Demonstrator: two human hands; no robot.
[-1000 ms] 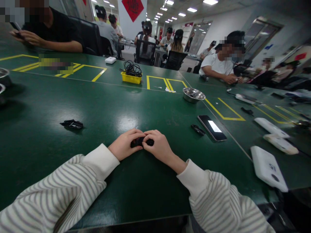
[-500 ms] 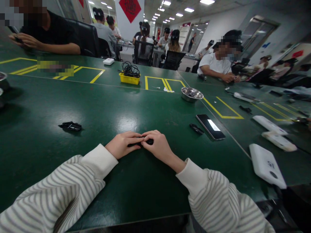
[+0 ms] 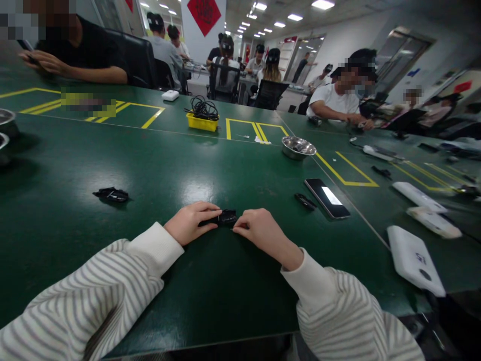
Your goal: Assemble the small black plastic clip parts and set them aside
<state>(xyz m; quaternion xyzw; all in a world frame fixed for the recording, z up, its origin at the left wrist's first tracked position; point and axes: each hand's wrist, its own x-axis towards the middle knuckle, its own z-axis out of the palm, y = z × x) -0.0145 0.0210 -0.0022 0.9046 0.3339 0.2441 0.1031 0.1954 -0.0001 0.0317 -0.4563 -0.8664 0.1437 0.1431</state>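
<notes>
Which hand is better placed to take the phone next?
Right, probably: the right hand is nearer the phone, though its fingers are pinched beside the black part; whether they hold anything is unclear. The left hand grips that part, farther off.

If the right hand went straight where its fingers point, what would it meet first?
Likely the black part in the left hand, just ahead of the right hand, though depth is unclear.

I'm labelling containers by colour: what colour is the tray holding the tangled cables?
The cable tray is bright yellow, showing best in the head view.
</notes>
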